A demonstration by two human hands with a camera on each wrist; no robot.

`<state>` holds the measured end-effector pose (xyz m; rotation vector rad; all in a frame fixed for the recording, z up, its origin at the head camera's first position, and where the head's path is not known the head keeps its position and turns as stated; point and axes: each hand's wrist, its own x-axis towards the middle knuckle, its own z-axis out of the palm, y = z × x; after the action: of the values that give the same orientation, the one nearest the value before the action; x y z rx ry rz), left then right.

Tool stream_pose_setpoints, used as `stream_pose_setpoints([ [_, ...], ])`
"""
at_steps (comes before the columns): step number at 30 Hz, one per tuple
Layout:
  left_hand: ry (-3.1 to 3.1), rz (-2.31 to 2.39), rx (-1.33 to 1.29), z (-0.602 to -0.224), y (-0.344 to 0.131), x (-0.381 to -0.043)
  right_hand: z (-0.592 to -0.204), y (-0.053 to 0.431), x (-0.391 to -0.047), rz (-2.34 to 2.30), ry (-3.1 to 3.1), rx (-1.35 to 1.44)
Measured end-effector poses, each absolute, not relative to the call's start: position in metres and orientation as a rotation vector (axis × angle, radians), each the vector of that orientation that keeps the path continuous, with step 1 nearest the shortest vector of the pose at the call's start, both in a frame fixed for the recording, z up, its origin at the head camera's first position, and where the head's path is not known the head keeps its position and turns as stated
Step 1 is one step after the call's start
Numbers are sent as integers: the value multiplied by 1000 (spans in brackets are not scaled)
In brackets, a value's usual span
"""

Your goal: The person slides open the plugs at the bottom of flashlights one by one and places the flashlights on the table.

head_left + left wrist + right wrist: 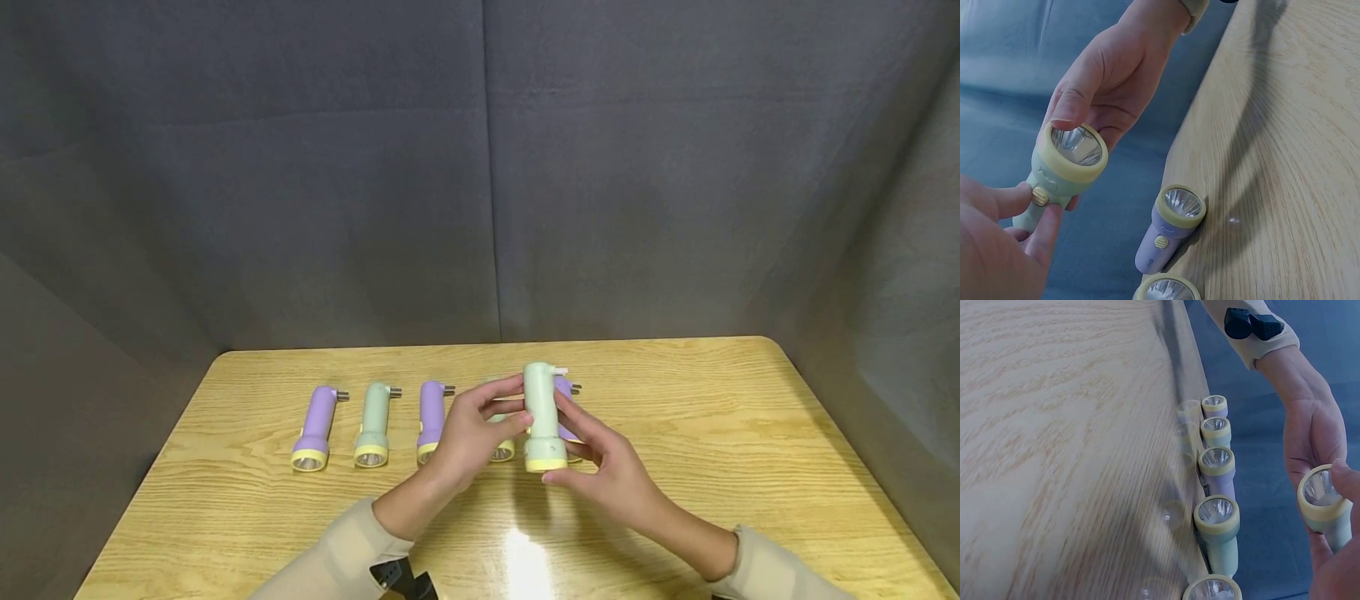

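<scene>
Above the table, both hands hold a pale green flashlight (541,408) with a yellow lens rim and a two-pronged plug at its far end. My left hand (467,435) grips its body from the left; in the left wrist view the fingertips lie beside the ribbed yellow switch (1040,196). From the right, my right hand (618,479) grips the head, its thumb on the rim by the clear lens (1079,147). Partly hidden behind the hands are a purple flashlight (568,433) and another green flashlight (502,452).
Farther left in the same row lie a purple flashlight (318,423), a green flashlight (373,423) and another purple flashlight (431,417), lenses toward me. They rest on a wooden table (247,500). Dark grey cloth (337,208) stands behind and at both sides.
</scene>
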<state>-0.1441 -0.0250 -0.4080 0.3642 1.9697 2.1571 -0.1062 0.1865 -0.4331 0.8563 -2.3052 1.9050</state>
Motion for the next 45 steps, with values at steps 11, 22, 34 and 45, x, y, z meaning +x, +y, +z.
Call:
stream_pose_setpoints([
  [11, 2026, 2089, 404, -412, -24, -143, -433, 189, -106, 1973, -2335, 821],
  [22, 2107, 2031, 477, -409, -6, -152, -428, 207, -111, 2054, -2330, 804],
  [34, 2081, 2053, 497, -409, 32, -163, -422, 243, -118, 2068, -2347, 801],
  [45, 2034, 2122, 374, -411, 70, -160, -416, 280, -129, 2121, -2418, 826],
])
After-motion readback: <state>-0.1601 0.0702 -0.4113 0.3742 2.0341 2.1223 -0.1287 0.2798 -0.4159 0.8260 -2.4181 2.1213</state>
